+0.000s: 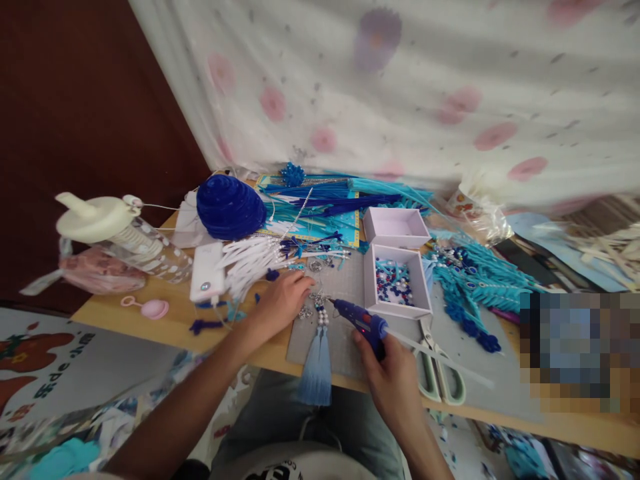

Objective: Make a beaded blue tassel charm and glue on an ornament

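My right hand (393, 373) is wrapped round a blue hot glue gun (361, 321), with a pale glue stick (445, 359) trailing from its back. The nozzle points left at the top of a beaded tassel (316, 367), pale blue with white beads, that hangs over the table's front edge. My left hand (285, 300) is closed beside the tassel's metal top, fingertips pressed together. What those fingertips pinch is too small to make out. Small silver findings (306, 312) lie close to that hand. Green-handled scissors (440, 373) rest on the grey mat (345, 360), right of the glue gun.
A white box of beads (400, 310) stands open, its lid (397, 227) behind it. To the left are a white power bank (207, 270), a blue coil (230, 207), a tumbler (145, 247) and a pink scoop (154, 308). Turquoise fuzzy stems (493, 267) pile up at right.
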The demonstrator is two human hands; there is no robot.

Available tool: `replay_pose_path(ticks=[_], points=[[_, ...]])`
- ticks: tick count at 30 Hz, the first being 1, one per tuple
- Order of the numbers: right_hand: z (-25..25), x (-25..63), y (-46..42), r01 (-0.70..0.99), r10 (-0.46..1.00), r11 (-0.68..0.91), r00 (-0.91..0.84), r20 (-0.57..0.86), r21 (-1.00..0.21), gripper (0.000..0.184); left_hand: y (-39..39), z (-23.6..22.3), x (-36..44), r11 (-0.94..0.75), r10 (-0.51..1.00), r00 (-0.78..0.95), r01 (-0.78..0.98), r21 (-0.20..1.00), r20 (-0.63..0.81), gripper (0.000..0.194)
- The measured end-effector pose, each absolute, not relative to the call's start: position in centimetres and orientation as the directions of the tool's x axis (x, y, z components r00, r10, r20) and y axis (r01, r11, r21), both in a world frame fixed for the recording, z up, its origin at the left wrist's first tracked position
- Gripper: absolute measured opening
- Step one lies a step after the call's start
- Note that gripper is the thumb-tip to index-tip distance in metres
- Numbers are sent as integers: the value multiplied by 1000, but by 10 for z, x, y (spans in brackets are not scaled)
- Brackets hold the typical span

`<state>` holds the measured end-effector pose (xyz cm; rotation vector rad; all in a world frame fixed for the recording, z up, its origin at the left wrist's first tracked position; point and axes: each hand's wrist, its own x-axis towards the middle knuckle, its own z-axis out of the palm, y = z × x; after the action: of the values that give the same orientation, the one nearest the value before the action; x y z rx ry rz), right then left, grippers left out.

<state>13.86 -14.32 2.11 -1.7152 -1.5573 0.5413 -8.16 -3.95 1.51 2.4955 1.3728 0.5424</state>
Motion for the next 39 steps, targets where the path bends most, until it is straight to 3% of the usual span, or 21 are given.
replay_pose_path(ticks=[7,12,24,31,39], points=[[26,137,-143,651,966,27,179,188,-758,33,4,27,-82,-821,565,807,531,210,173,24],[24,138,-144,647,965,22,186,186,-762,32,20,25,-79,-910,410,898,390,142,161,22],[23,140,-148,636,963,13,200,181,-771,29,20,31,-77,-919,393,904,382,94,169,21],[20,139,-148,624,962,32,192,193,-781,32,17,34,-76,-893,440,876,404,198,199,25],[19,141,-148,642,964,19,192,185,-767,30,17,32,-76,-871,482,862,451,195,159,24]])
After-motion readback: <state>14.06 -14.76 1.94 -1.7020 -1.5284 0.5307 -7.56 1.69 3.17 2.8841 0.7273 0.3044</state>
